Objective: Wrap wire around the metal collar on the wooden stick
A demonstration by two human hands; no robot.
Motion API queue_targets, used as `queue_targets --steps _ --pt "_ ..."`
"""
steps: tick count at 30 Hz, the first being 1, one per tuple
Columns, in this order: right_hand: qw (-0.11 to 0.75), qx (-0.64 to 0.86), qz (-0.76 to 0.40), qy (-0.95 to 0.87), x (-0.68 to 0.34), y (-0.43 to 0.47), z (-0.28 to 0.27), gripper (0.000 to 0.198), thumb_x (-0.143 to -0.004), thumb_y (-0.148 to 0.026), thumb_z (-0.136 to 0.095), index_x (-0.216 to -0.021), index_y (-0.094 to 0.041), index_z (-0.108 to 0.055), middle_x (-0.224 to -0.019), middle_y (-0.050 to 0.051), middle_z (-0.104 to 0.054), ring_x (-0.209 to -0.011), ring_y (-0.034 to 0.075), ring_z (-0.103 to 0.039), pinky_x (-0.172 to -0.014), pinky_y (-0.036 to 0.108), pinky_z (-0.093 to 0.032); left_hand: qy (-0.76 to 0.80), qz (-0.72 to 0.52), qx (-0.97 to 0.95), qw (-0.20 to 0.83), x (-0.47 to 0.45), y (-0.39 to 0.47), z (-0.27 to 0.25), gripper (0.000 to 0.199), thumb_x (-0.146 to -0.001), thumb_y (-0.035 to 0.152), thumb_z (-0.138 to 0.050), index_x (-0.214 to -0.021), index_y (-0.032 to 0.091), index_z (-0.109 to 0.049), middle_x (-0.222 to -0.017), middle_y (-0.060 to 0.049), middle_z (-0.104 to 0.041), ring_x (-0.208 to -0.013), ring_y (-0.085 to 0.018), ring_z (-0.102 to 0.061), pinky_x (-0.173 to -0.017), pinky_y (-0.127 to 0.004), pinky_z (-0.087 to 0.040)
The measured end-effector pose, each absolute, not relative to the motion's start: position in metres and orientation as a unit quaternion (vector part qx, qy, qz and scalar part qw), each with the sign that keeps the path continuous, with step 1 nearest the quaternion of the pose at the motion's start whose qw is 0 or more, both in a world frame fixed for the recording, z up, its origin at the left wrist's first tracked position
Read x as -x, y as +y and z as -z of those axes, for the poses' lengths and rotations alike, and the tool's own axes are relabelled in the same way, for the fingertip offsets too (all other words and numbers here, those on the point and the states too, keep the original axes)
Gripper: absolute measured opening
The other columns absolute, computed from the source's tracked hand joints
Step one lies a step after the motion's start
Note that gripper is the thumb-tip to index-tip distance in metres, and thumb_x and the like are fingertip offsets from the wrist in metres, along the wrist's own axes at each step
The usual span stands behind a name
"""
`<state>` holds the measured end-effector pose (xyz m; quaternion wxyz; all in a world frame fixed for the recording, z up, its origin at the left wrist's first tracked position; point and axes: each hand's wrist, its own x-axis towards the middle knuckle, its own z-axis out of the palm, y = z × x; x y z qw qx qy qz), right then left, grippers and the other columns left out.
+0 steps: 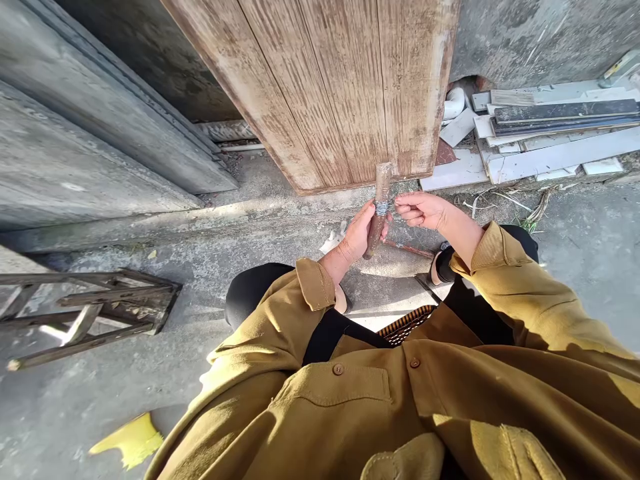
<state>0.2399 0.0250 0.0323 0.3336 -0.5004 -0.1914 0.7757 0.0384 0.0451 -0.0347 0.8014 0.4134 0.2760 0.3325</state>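
Observation:
My left hand (pixel 357 233) is wrapped round a thick wooden stick (pixel 383 179), which stands nearly upright in front of my knees with a slight tilt. Around its middle runs a band of thin, greyish wire or cord (pixel 381 208), wound in several turns. Just right of that band, my right hand (pixel 419 209) is closed in a pinch, thumb and forefinger together. Whatever lies between those fingertips is too fine to make out. Below the hands, a thin reddish-brown rod (pixel 407 249) lies on the ground by my foot.
A large weathered wooden panel (pixel 345 93) leans ahead of me. Stacked boards and strips (pixel 560 133) lie at right, beside a white pipe elbow (pixel 454 103). To the left are a wooden frame (pixel 100 307) and a yellow piece (pixel 129 441). Concrete slabs (pixel 100 133) stand upper left.

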Motion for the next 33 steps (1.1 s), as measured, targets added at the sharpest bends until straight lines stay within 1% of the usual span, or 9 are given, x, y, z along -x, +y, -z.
queue_targets --steps 4,7,12,16,21,25,27,29,33 --pt "0.325 0.513 -0.776 -0.168 -0.236 0.028 -0.031 0.033 -0.1 -0.015 -0.059 -0.08 -0.022 -0.035 -0.059 -0.011 -0.024 -0.043 0.005 -0.011 -0.037 0.013 -0.017 0.267 -0.321 -0.443 0.794 -0.037 0.046 0.033 0.063 -0.089 0.078 -0.074 -0.107 0.018 -0.066 -0.085 -0.002 -0.074 -0.049 -0.013 -0.058 -0.044 -0.027 -0.043" --pt "0.326 0.515 -0.773 -0.174 -0.236 0.03 -0.029 0.032 -0.101 -0.015 -0.058 -0.079 -0.022 -0.035 -0.058 -0.011 -0.024 -0.043 0.006 -0.009 -0.037 0.013 -0.014 0.262 -0.313 -0.475 0.78 -0.033 0.048 0.033 0.069 -0.088 0.079 -0.075 -0.117 0.017 -0.07 -0.085 -0.004 -0.074 -0.051 -0.012 -0.057 -0.047 -0.027 -0.042" --pt "0.318 0.498 -0.778 -0.215 -0.242 0.03 -0.028 0.028 -0.094 -0.014 -0.063 -0.08 -0.022 -0.04 -0.057 -0.011 -0.028 -0.042 0.005 -0.011 -0.037 0.013 -0.016 0.246 -0.269 -0.556 0.747 -0.017 0.056 0.033 0.081 -0.086 0.078 -0.08 -0.141 0.019 -0.069 -0.092 -0.006 -0.074 -0.062 -0.014 -0.06 -0.064 -0.03 -0.049" --pt "0.331 0.475 -0.774 -0.255 -0.248 0.027 -0.025 0.018 -0.086 -0.011 -0.067 -0.083 -0.019 -0.052 -0.054 -0.012 -0.03 -0.042 0.005 -0.013 -0.037 0.013 -0.018 0.257 -0.222 -0.63 0.699 -0.005 0.062 0.034 0.081 -0.086 0.076 -0.08 -0.144 0.019 -0.072 -0.088 -0.004 -0.068 -0.072 -0.018 -0.064 -0.074 -0.033 -0.055" --pt "0.325 0.477 -0.768 -0.278 -0.255 0.024 -0.022 0.013 -0.087 -0.01 -0.072 -0.089 -0.016 -0.06 -0.056 -0.01 -0.037 -0.042 0.004 -0.016 -0.037 0.012 -0.02 0.252 -0.2 -0.717 0.619 -0.001 0.066 0.03 0.087 -0.089 0.079 -0.072 -0.147 0.014 -0.072 -0.104 -0.01 -0.076 -0.077 -0.02 -0.067 -0.083 -0.035 -0.057" --pt "0.317 0.483 -0.758 -0.304 -0.261 0.023 -0.025 0.014 -0.092 -0.013 -0.077 -0.089 -0.014 -0.063 -0.063 -0.005 -0.048 -0.044 0.005 -0.028 -0.037 0.013 -0.022 0.258 -0.175 -0.776 0.548 0.002 0.068 0.021 0.073 -0.094 0.066 -0.071 -0.145 0.015 -0.075 -0.113 -0.012 -0.08 -0.098 -0.028 -0.073 -0.101 -0.039 -0.055" --pt "0.312 0.482 -0.751 -0.326 -0.264 0.022 -0.026 0.018 -0.092 -0.016 -0.081 -0.088 -0.014 -0.064 -0.064 -0.004 -0.051 -0.044 0.005 -0.031 -0.037 0.013 -0.022 0.262 -0.161 -0.793 0.526 0.005 0.069 0.017 0.067 -0.093 0.062 -0.072 -0.143 0.018 -0.077 -0.11 -0.01 -0.081 -0.099 -0.028 -0.073 -0.1 -0.038 -0.054" --pt "0.297 0.482 -0.748 -0.345 -0.267 0.021 -0.027 0.017 -0.092 -0.017 -0.082 -0.09 -0.012 -0.066 -0.062 -0.004 -0.05 -0.043 0.005 -0.031 -0.037 0.014 -0.021 0.261 -0.151 -0.799 0.52 0.008 0.069 0.014 0.066 -0.093 0.063 -0.073 -0.142 0.019 -0.078 -0.104 -0.008 -0.081 -0.091 -0.026 -0.071 -0.095 -0.036 -0.054" --pt "0.255 0.465 -0.767 -0.361 -0.269 0.018 -0.027 0.02 -0.084 -0.012 -0.086 -0.096 -0.011 -0.07 -0.062 -0.005 -0.052 -0.042 0.003 -0.025 -0.038 0.015 -0.018 0.263 -0.188 -0.762 0.561 0.009 0.067 0.015 0.073 -0.093 0.069 -0.072 -0.142 0.016 -0.075 -0.106 -0.009 -0.079 -0.078 -0.021 -0.065 -0.083 -0.032 -0.053"
